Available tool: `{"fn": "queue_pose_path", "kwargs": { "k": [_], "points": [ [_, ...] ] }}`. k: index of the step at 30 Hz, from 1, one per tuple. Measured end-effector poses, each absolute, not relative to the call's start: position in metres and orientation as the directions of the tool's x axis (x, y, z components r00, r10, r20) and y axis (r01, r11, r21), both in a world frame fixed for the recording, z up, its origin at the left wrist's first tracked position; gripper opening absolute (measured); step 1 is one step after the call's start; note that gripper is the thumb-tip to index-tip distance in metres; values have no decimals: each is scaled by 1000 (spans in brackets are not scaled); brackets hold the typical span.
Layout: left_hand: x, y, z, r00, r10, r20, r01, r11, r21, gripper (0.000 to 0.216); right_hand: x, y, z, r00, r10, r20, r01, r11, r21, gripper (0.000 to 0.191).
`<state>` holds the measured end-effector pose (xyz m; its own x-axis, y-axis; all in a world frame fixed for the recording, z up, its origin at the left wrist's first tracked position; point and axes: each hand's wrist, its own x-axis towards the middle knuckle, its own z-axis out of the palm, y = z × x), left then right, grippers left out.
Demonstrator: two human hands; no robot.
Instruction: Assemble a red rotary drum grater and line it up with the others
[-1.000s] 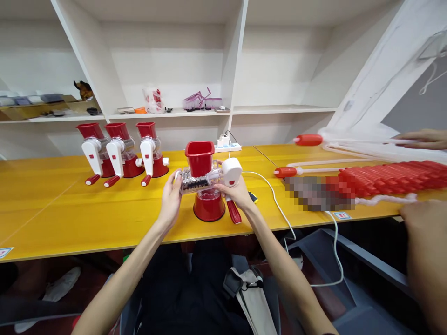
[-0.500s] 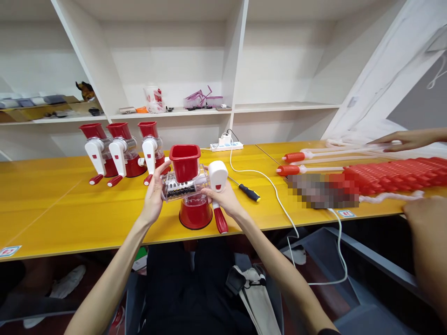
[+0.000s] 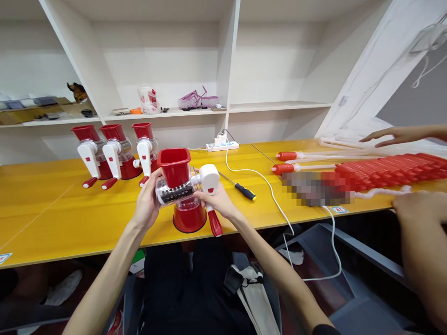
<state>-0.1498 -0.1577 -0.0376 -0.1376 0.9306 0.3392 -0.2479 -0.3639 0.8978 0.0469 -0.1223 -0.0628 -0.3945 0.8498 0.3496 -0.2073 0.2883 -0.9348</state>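
A rotary grater with a red hopper, clear housing and perforated metal drum (image 3: 175, 192) is between my two hands near the table's front edge. My left hand (image 3: 147, 201) curls round the drum's open end on the left side. On the other side my right hand (image 3: 217, 201) grips the housing behind the white crank arm (image 3: 209, 179), the thumb lying on the clear part. The crank's red handle (image 3: 214, 224) points down. Below is the red base (image 3: 189, 217); the hopper leans left of it. Whether the base touches the tabletop is hard to tell.
Several matching graters (image 3: 117, 153) stand at the back left. A screwdriver (image 3: 245, 191) lies right of my hands, beside a white cable and a power strip (image 3: 222, 146). Farther right are red-handled items (image 3: 384, 172) and a co-worker's hand (image 3: 398, 135). Shelves (image 3: 279, 108) rise behind.
The grater's upper part has tipped a little to the left in my hands. The view has shifted slightly. The co-worker's far hand has lifted off the white strands with its fingers spread.
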Motion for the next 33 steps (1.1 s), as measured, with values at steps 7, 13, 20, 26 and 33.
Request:
{"fn": "queue_pose_path", "kwargs": {
  "k": [7, 13, 20, 26, 33],
  "points": [
    [-150, -167, -28, 16, 955, 296, -249, -283, 926, 71, 76, -114, -53, -373, 835, 404, -177, 364, -915, 57],
    [-156, -162, -36, 65, 942, 330, -200, -312, 929, 66, 76, -116, -50, -294, 843, 451, -170, 418, -892, 54],
    [-151, -157, -42, -48, 886, 460, -28, -462, 887, 72, 65, -114, -55, -56, 900, 433, -196, 415, -888, 47],
    [-140, -155, -46, -250, 865, 434, 69, -432, 899, 67, 64, -110, -62, -9, 882, 471, -216, 458, -862, 41],
    [-138, -153, -47, -57, 900, 433, 135, -423, 896, 52, 69, -106, -58, -61, 925, 375, -395, 323, -860, 51]
  ]
}}
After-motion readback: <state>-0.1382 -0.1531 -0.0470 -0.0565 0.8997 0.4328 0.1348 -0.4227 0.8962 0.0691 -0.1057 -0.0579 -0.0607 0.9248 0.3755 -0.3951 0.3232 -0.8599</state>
